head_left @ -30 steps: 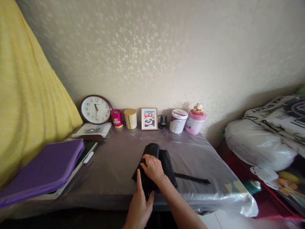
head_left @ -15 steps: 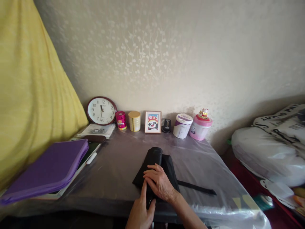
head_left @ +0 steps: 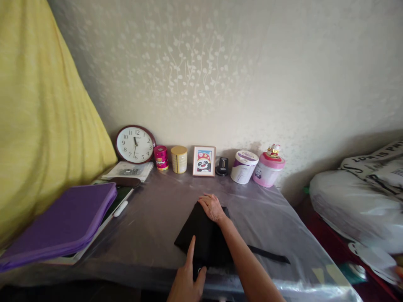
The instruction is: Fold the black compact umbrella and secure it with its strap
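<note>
A black folding umbrella, its fabric flattened, lies on the table with the handle end toward me. My left hand is closed around the handle at the table's near edge, index finger stretched along the fabric. A small round button shows beside the thumb. At the umbrella's far end, my right hand rests palm down on the fabric with fingers extended, its forearm crossing over the right side. A black strap trails to the right across the plastic cover.
Purple folder and books lie at left, beside a yellow curtain. Along the wall stand a clock, a pink tin, a yellow-lidded can, a framed panda picture and two tubs. Plastic bags sit at right.
My right hand has slid away from me along the umbrella, from its middle to its far end. The left hand stays on the handle. The view has shifted slightly.
</note>
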Available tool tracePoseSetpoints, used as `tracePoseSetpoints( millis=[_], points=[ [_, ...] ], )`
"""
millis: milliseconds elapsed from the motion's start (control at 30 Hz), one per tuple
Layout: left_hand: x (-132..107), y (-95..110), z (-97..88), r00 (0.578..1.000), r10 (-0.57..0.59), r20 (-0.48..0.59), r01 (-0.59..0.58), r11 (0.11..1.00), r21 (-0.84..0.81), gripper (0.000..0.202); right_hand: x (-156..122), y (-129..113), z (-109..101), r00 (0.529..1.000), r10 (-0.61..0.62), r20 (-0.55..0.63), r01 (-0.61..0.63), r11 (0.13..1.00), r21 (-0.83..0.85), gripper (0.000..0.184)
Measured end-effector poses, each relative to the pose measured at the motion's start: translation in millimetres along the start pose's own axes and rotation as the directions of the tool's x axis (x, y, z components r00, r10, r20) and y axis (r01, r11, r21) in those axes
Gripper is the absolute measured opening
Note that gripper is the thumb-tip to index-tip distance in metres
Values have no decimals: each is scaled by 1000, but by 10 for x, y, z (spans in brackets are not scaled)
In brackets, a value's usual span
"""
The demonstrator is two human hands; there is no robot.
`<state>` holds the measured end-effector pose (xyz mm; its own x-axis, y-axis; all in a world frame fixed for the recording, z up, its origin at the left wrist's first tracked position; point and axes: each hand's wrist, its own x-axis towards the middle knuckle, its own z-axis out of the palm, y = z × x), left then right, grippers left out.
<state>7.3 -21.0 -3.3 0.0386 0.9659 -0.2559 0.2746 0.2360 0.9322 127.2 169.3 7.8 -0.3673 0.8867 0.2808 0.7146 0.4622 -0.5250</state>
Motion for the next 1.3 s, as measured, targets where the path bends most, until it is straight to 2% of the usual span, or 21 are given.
tracePoseSetpoints(
  millis=[100, 233, 333, 433, 633, 767, 867, 967, 1167, 1300],
  points=[
    [-28, 27, -5, 999, 41, 7, -41, 999, 4, 74, -20, 161, -95, 973, 205, -101, -199, 977, 73, 27],
    [-52, 56, -24, 999, 23, 41, -22, 1000, -21, 76, -342, 466, -318, 880, 440, -182, -417, 897, 148, 33],
    [-70, 90, -6, 997, -15, 77, 17, 1000, -22, 78, -655, 616, -417, 821, 557, -124, -518, 819, 247, 33],
    [-86, 112, 30, 997, -36, 64, 40, 997, -59, 78, -849, 651, -411, 785, 617, -54, -566, 750, 341, 32],
    [-70, 51, 8, 986, -125, 108, 145, 970, -194, 80, -907, 561, -393, 758, 652, -7, -575, 673, 465, 35],
    [-78, 52, -46, 981, -113, 156, 153, 950, -272, 83, -883, 473, -405, 763, 646, 11, -567, 662, 491, 44],
    [-94, 86, -73, 981, -97, 168, 146, 938, -313, 85, -839, 436, -367, 791, 611, -32, -548, 731, 407, 49],
    [-95, 109, -110, 979, -109, 174, 164, 925, -344, 88, -807, 433, -321, 815, 571, -97, -528, 801, 282, 44],
    [-79, 132, -213, 970, -129, 205, 208, 874, -438, 90, -903, 469, -330, 808, 554, -198, -532, 832, 156, 25],
    [-89, 125, -192, 973, -124, 194, 194, 896, -400, 89, -941, 473, -350, 813, 545, -205, -525, 838, 147, 26]
  ],
)
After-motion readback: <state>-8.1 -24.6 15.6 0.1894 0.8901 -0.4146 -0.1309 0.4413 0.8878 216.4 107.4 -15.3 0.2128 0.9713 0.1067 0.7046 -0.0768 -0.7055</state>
